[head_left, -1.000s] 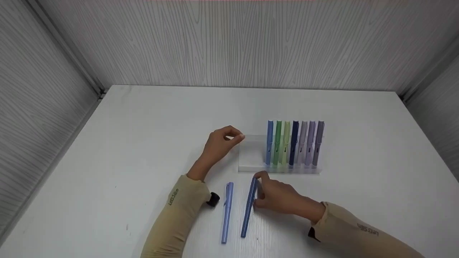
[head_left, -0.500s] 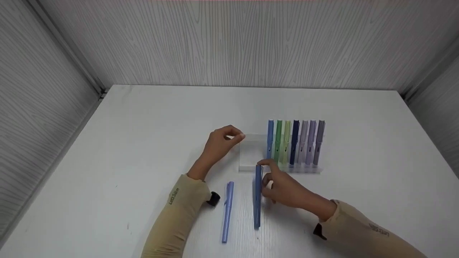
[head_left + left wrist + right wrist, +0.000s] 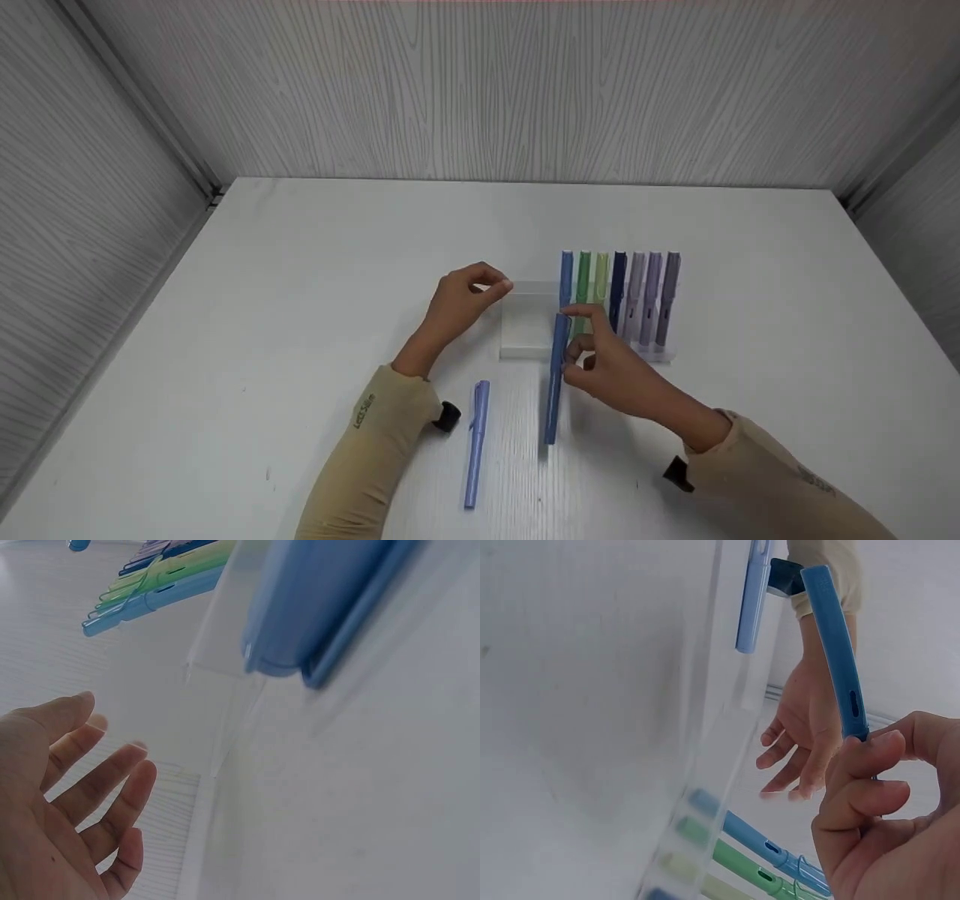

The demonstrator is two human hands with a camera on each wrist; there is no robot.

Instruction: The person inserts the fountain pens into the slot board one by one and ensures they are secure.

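Observation:
My right hand (image 3: 615, 371) pinches a blue capped pen (image 3: 556, 382) near its upper half, above the tabletop in front of the rack. In the right wrist view this pen (image 3: 836, 649) sticks out beyond curled fingers. At the left end of a clear pen rack (image 3: 525, 322), my left hand (image 3: 463, 304) pinches the edge between thumb and forefinger. Several pens stand side by side in the rack's right part, from a light blue pen (image 3: 566, 277) to a grey-purple pen (image 3: 669, 300). The right hand hides the lower parts of some.
A periwinkle-blue pen (image 3: 476, 450) lies on the white table (image 3: 225, 375), near the left sleeve's cuff. Wood-grain panels (image 3: 480, 90) enclose the table at the back and both sides. A dark wrist camera (image 3: 447, 417) sits under the left wrist.
My right hand has lifted the blue pen off the table and carried it forward and right, up to the rack. The left hand has stayed at the rack's left edge.

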